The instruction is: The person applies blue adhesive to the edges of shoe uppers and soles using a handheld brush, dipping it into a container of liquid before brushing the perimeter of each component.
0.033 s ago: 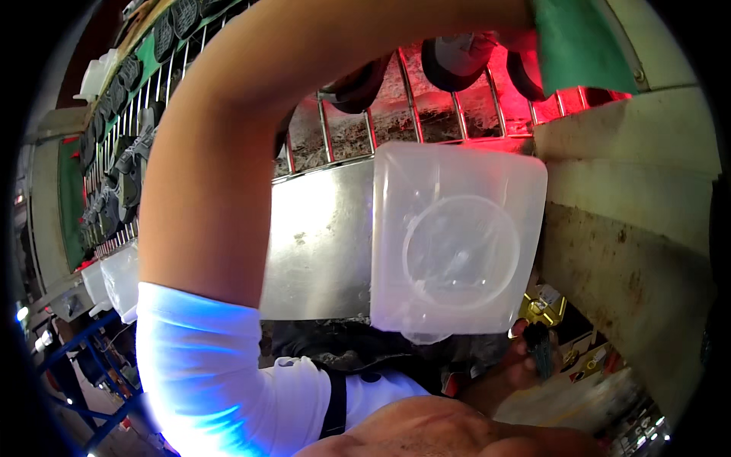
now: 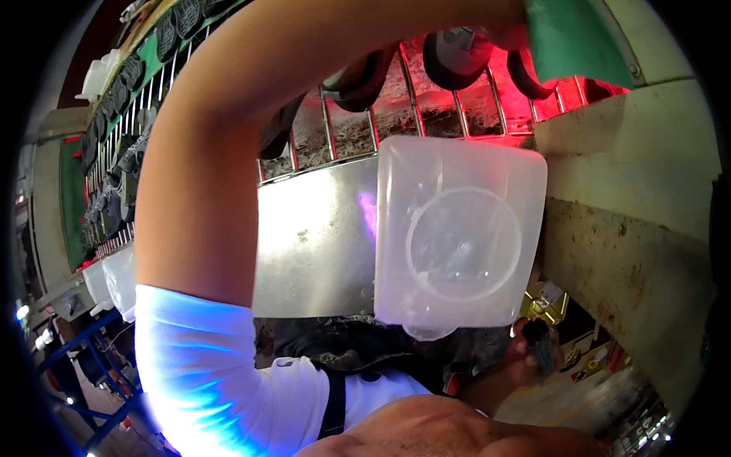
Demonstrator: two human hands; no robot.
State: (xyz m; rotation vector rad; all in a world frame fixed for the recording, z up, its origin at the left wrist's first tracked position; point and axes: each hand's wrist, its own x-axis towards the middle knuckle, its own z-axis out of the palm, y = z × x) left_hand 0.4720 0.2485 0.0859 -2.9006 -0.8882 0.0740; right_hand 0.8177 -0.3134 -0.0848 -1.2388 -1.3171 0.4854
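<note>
My left arm (image 2: pixel 202 167), in a white sleeve, arches up the left side and across the top. Its hand (image 2: pixel 504 34) reaches to the edge of a green flap (image 2: pixel 575 46), which hides much of it; the fingers do not show clearly. Close by it, a grey shoe with a dark sole (image 2: pixel 457 61) sits on metal rods under red light. At the lower right, my right hand (image 2: pixel 521 362) is closed round a dark bristled brush (image 2: pixel 541 346). Between the two hands, a translucent plastic tub (image 2: pixel 461 236) stands over a metal plate (image 2: pixel 316 244).
Metal rods (image 2: pixel 411 91) carry several shoes in a row along the back. A rack (image 2: pixel 122 145) with more shoes and soles runs up the far left. A pale, rust-spotted metal panel (image 2: pixel 624 190) bounds the right side. Blue frame bars (image 2: pixel 91 411) stand at lower left.
My left arm has shifted slightly left, and more of a dark shoe shows beside it. A small purple light patch has appeared on the metal plate. My right hand still holds the brush.
</note>
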